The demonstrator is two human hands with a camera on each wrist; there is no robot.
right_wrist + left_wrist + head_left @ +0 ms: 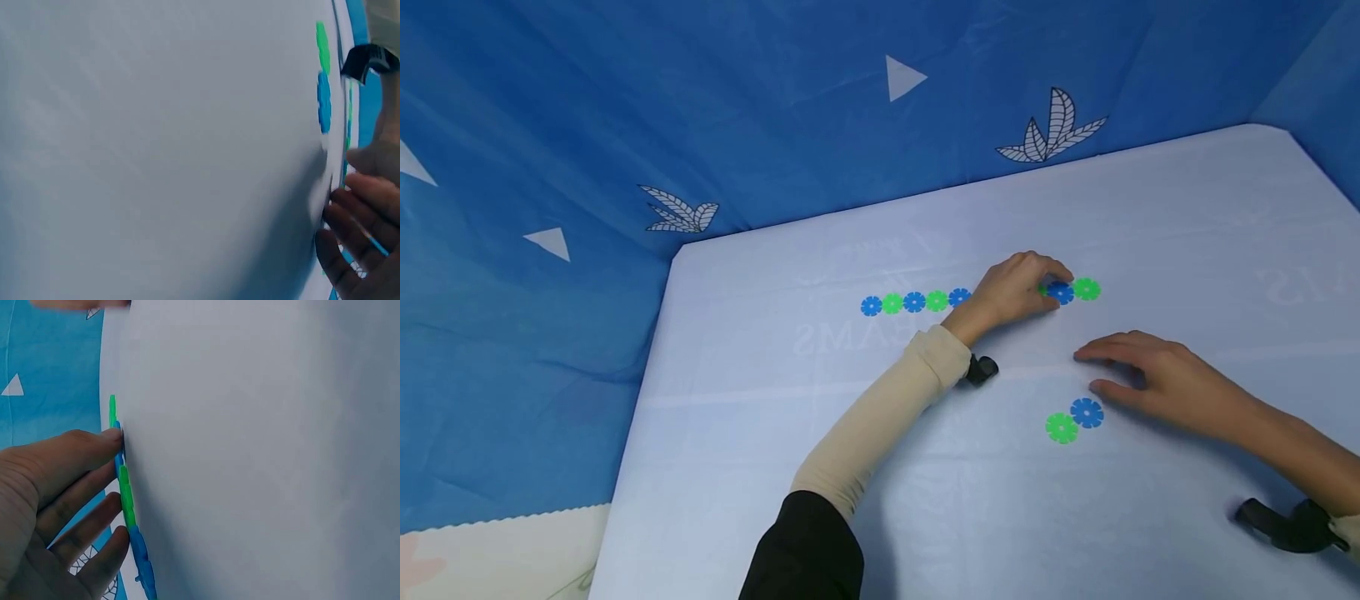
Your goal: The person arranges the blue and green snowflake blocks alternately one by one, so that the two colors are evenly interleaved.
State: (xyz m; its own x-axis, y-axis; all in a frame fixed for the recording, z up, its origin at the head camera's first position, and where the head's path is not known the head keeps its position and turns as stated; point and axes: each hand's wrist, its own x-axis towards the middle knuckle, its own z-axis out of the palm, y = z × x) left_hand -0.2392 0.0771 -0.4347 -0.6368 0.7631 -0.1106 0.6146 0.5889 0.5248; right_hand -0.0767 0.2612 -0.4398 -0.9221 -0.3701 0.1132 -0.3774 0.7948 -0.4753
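A row of notched plastic discs in alternating blue and green runs across the white table. My left hand (1017, 287) reaches over it and hides its middle part. Thumb and index finger pinch a blue notched disc (1060, 292) near the right end, next to a green end disc (1087, 289). In the left wrist view the thumb lies on that blue disc, with the other fingers beside the row. My right hand (1157, 375) holds nothing, its fingers loosely bent over the table. Nearest to it are a loose blue disc (1087, 412) and a green disc (1062, 428), side by side.
The left part of the row (913, 302) extends beyond my left wrist. A white cloth covers the table (737, 458), and blue patterned fabric (820, 108) rises behind its far edge. Each wrist carries a black camera mount (981, 370).
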